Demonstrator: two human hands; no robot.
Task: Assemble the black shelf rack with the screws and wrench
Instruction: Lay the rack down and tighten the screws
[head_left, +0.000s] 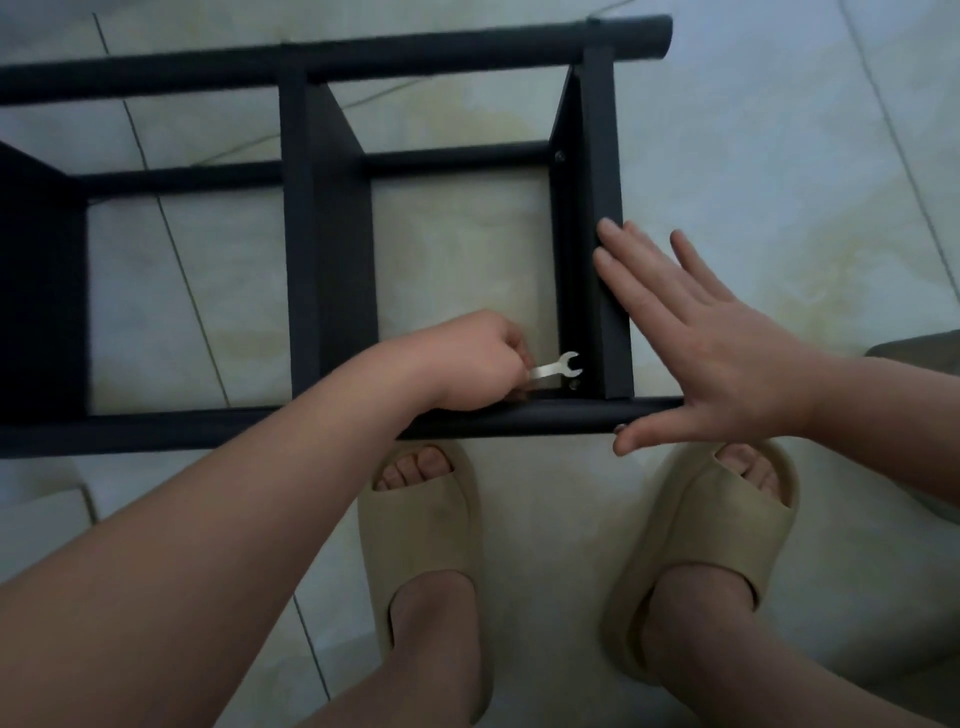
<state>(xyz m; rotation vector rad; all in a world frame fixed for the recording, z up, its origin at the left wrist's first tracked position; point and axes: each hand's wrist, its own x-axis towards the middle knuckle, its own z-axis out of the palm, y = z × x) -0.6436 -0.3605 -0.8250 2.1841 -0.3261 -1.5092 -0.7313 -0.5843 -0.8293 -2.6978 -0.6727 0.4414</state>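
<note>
Down on the tiled floor (779, 156), the black shelf rack (332, 234) lies just in front of the person's beige slippers (421, 525). Their left hand (478, 364) pinches the handle of a small silver wrench (558, 368), its open head just above a screw (574, 385) in the near right corner. The right hand (711, 343) is spread flat, fingers straight against the end panel (605, 182), thumb by the near tube (519, 418).
</note>
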